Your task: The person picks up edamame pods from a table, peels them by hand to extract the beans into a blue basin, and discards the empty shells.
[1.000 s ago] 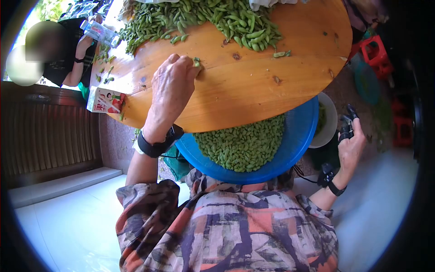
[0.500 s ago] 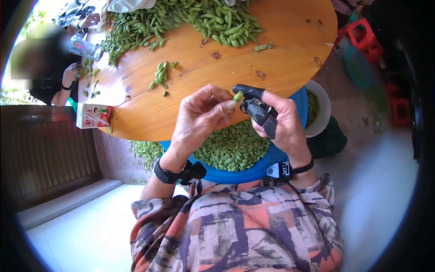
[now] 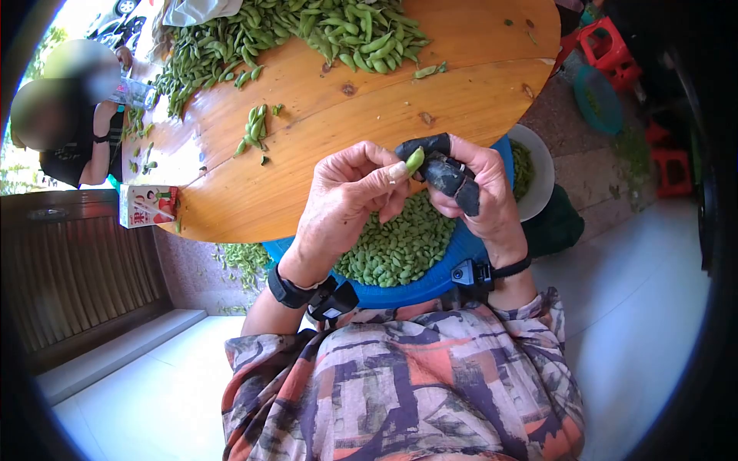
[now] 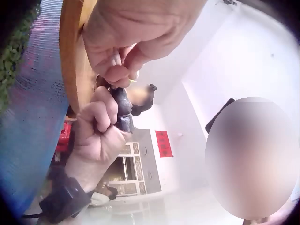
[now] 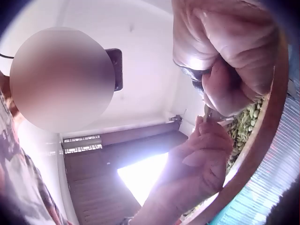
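Observation:
Thumb and fingers of my left hand [image 3: 346, 192] pinch a green soybean pod [image 3: 415, 160] in the head view. My right hand [image 3: 484, 188] meets it from the other side, its curled thumb and forefinger, both in black coverings [image 3: 450, 180], closed round the pod's far end. In the left wrist view the fingertips of both hands come together. Below the hands a blue basin [image 3: 384, 298] holds many shelled green beans [image 3: 396, 250]. A small cluster of pods [image 3: 252, 131] lies on the wooden table [image 3: 330, 123] to the left of the hands.
A large heap of pods [image 3: 307, 31] covers the table's far side. At the left edge stands a juice carton [image 3: 148, 206]. A white bowl [image 3: 544, 173] is right of the basin, with red stools [image 3: 607, 50] farther off. Another person [image 3: 100, 131] sits at the left.
My left hand has come back from the table with a pod, and my right hand has swung in from the right to meet it. The pods now lie in a small cluster on the table.

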Demonstrator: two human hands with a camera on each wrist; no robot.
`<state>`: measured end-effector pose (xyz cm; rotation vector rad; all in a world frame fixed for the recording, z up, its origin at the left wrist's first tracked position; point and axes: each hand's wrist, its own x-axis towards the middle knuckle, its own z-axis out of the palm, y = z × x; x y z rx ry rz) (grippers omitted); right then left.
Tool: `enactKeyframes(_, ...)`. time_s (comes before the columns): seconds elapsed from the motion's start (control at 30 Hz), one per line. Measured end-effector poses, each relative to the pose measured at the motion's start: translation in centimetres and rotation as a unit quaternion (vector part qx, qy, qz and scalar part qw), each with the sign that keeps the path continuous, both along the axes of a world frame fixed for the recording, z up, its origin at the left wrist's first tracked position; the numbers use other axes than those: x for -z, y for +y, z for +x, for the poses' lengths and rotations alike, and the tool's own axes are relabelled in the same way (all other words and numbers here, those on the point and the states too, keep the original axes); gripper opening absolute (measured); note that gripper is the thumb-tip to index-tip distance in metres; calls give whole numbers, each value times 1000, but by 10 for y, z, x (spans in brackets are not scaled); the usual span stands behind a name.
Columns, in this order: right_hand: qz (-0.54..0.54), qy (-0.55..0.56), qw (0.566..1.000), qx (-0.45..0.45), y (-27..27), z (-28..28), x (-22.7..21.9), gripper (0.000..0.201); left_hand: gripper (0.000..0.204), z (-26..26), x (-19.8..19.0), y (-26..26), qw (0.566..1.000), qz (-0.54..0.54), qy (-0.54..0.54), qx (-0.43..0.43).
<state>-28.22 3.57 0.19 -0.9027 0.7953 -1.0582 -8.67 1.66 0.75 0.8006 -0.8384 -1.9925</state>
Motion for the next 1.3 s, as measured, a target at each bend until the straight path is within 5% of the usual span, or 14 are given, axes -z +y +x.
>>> enactKeyframes(0.33,-5,-24,1000,1,1,-6,-1,18,12,-25,1,4,991,-42,-62,-112)
enactKeyframes(0.43,17,5,1000,-8,-1,-2,0,15,16,-27,5,6,977,-129,-79,-149)
enactKeyframes(0.57,8,24,1000,-1,-4,0,3,17,26,-27,1,4,957,-167,-181,-152)
enactKeyframes(0.77,-39,88,995,15,-9,0,5,24,28,-14,-4,-2,986,-75,-121,-86)
enactKeyframes(0.83,-23,20,999,-24,-9,-3,3,29,28,-7,1,-8,996,53,65,12)
enactKeyframes(0.9,-17,19,1000,-18,-10,-2,2,25,28,-6,6,-9,991,65,113,36)
enactKeyframes(1.0,-55,94,994,6,-11,2,-2,19,28,-10,-3,-4,998,39,43,-6)
enactKeyframes(1.07,-114,237,965,25,-11,5,-7,14,26,-15,-7,0,986,-61,-151,-37)
enactKeyframes(1.17,-242,290,923,74,-11,10,2,14,25,-12,-7,-2,973,-82,-214,-35)
enactKeyframes(1.3,-239,309,917,81,-14,10,2,18,19,-10,11,-3,931,-209,-287,-85)
